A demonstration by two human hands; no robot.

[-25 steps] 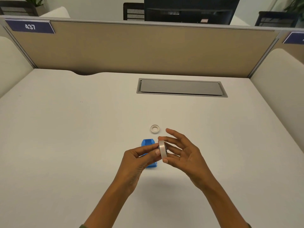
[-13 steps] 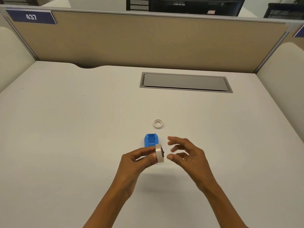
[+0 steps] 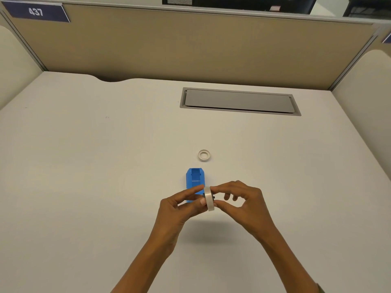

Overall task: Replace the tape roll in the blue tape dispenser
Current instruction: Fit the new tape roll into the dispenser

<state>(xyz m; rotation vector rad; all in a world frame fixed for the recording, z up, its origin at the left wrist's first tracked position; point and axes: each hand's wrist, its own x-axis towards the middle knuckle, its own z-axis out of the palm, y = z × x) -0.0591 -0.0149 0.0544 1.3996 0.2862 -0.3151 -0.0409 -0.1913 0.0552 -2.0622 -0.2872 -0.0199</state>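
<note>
We see our two hands raised above the pale worktop (image 3: 84, 187), pinching one tape roll (image 3: 209, 198) edge-on between them: left hand (image 3: 179, 210) on its left face, right hand (image 3: 243, 205) on its right. Just behind the left fingers lies the blue tape dispenser (image 3: 195, 178), open. Farther off rests a small empty core ring (image 3: 204, 155).

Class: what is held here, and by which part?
The tape roll, on edge: left hand pinches its flat sides, right hand fingertips its rim.
</note>
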